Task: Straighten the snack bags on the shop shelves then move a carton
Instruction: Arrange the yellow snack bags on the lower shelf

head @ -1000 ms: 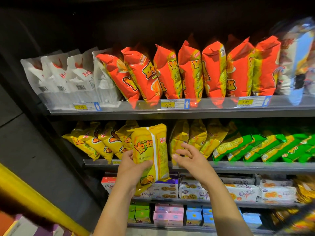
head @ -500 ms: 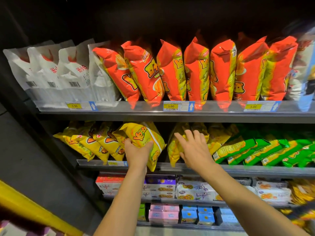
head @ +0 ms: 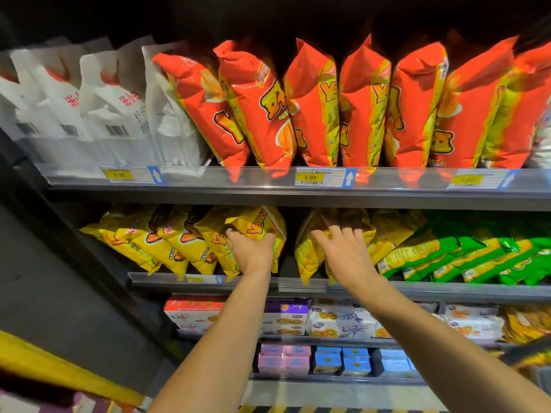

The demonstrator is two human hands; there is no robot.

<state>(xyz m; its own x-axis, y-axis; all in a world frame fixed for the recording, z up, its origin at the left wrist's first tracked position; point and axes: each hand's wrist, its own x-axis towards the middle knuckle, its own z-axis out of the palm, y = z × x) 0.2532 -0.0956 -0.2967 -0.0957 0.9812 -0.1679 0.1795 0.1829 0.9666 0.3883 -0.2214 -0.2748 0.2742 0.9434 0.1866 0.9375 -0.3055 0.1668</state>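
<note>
**Both hands on the yellow bags, middle shelf**

Left hand (head: 252,253): grip closed around the held yellow bag (head: 258,223). Fingers curl over its left side, thumb on the right. The bag stands on the middle shelf (head: 447,289) at the right end of a leaning row of yellow bags (head: 155,242) and touches its neighbour there.

Right hand (head: 346,251): grip wide open, fingers straight and spread. The palm lies flat against the front of the next yellow bags (head: 308,251) and holds nothing. A dark gap separates these from the held bag.

Further right on the same shelf, green bags (head: 465,254) lie tilted and overlapping.

Top shelf (head: 268,192): orange bags (head: 313,105) stand in a row, the leftmost ones leaning. White bags (head: 98,114) stand at the left end. Yellow price labels (head: 310,177) sit along the front rail.

Below the hands: biscuit boxes (head: 286,317) on one shelf, pink and blue cartons (head: 284,359) on the one under it. I cannot tell which carton the task means.
</note>
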